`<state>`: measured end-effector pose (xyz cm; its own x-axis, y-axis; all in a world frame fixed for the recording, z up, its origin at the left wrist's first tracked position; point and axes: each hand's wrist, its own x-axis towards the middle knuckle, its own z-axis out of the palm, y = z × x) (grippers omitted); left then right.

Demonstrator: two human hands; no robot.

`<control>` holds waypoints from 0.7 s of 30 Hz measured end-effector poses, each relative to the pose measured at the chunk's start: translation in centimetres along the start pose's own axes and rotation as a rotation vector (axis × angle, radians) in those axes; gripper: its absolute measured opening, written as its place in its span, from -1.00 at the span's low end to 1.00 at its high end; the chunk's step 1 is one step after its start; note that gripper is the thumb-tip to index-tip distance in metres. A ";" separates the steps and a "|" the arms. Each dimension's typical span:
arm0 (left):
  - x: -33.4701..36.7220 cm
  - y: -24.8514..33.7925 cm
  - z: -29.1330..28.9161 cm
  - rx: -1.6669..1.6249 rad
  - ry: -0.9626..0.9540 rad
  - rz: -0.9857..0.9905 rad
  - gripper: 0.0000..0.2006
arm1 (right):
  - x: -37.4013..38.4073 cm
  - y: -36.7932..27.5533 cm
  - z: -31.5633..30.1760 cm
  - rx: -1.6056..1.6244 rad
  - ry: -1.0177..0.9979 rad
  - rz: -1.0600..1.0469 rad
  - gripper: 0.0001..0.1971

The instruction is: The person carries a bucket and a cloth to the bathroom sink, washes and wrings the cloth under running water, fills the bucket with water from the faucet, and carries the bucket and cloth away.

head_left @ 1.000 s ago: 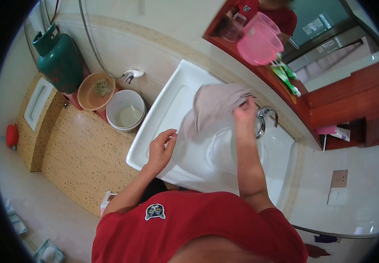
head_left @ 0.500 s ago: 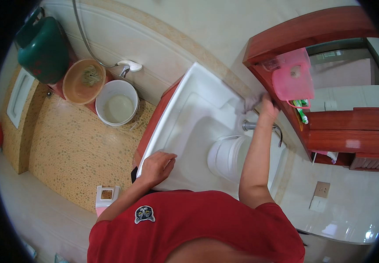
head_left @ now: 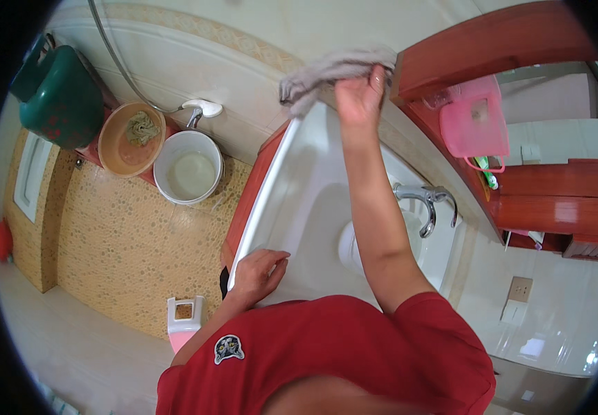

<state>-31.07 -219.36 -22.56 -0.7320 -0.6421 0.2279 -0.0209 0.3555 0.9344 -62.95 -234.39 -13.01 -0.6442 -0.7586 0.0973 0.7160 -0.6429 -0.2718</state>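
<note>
My right hand is raised beyond the far corner of the white sink. Its fingers are closed on a grey cloth, which trails to the left against the tiled wall beside the wooden cabinet. Lower down, my left hand lies at the sink's left rim, fingers loosely stretched and holding nothing. Inside the basin stands a white bucket, largely covered by my right forearm. A chrome faucet sits just right of that forearm.
A red-brown mirror cabinet with a pink basket juts out at the right. On the pebbled floor at left are a white bucket of cloudy water, a tan basin with a rag, and a green gas cylinder.
My right hand has carried the cloth from behind the faucet up and left, past the cabinet's end to the far sink corner. My left hand has stayed at the rim.
</note>
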 end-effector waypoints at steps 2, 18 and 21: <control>0.1 0.2 0.1 0.013 -0.003 -0.018 -0.86 | 0.2 0.7 0.3 -0.350 -0.075 -0.068 -0.79; 6.8 1.7 1.7 -1.305 0.027 -0.826 -0.62 | -20.5 -4.4 2.1 -0.077 0.069 0.415 -0.65; 7.3 1.3 2.9 -1.622 0.170 -0.928 -0.66 | -23.4 -4.7 2.5 -0.113 0.060 0.399 -0.65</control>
<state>-38.37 -221.59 -20.44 -0.7989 -0.3157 -0.5118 0.3366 -0.9401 0.0545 -50.58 -213.89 -11.60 -0.3391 -0.9362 -0.0920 0.8807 -0.2816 -0.3809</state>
